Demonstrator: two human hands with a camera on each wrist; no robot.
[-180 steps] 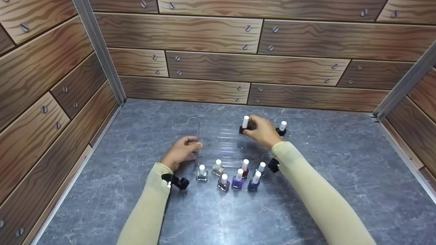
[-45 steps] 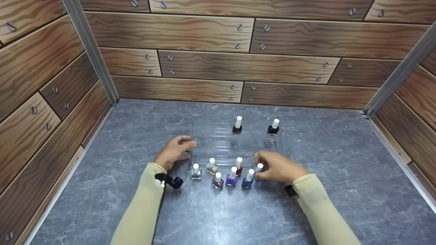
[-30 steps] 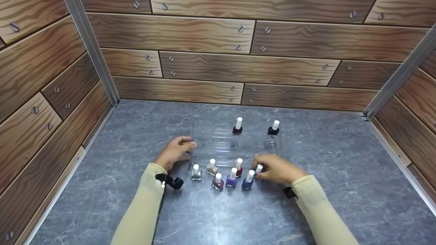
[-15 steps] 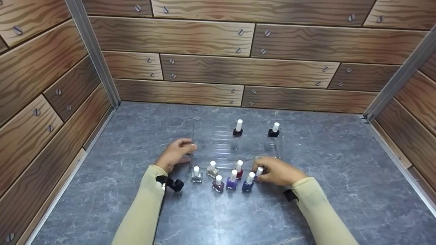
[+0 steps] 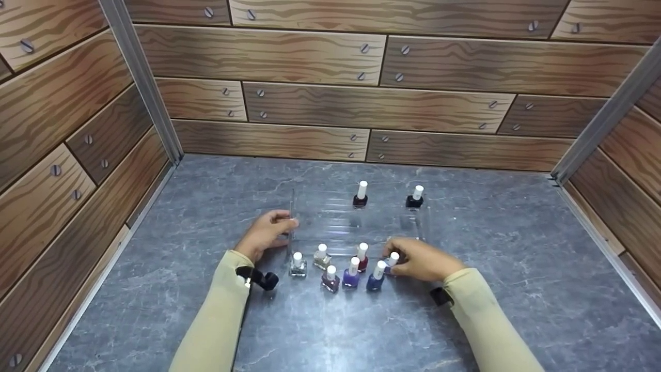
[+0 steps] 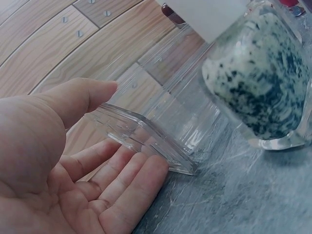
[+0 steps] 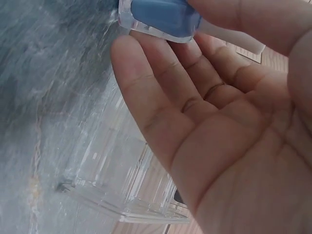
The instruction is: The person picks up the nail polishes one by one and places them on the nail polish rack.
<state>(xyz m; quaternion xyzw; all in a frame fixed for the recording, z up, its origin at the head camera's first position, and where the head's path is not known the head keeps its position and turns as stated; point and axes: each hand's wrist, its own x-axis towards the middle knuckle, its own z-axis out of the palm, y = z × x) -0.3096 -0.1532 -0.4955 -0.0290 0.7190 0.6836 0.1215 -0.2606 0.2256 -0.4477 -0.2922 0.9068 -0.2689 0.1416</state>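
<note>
A clear plastic stepped rack (image 5: 335,222) stands mid-table. My left hand (image 5: 264,233) holds its left side wall, thumb at the top edge and fingers along the outside in the left wrist view. At the rack's front right corner, my right hand (image 5: 426,259) pinches a light blue nail polish bottle (image 7: 163,18) with a white cap, between thumb and fingers. Whether its base touches the table is hard to tell. Upright at the rack's back are a dark red nail polish bottle (image 5: 360,200) and a black one (image 5: 414,201).
Several white-capped bottles stand before the rack: speckled (image 5: 298,266), glittery beige (image 5: 322,259), plum (image 5: 330,282), purple (image 5: 351,278), red (image 5: 363,262) and dark blue (image 5: 376,281). Wood-patterned walls (image 5: 310,103) border the grey marbled table (image 5: 155,289).
The dark red bottle, earlier in my right hand, now stands at the rack's back. My right hand came forward to the light blue bottle. My left hand stays at the rack.
</note>
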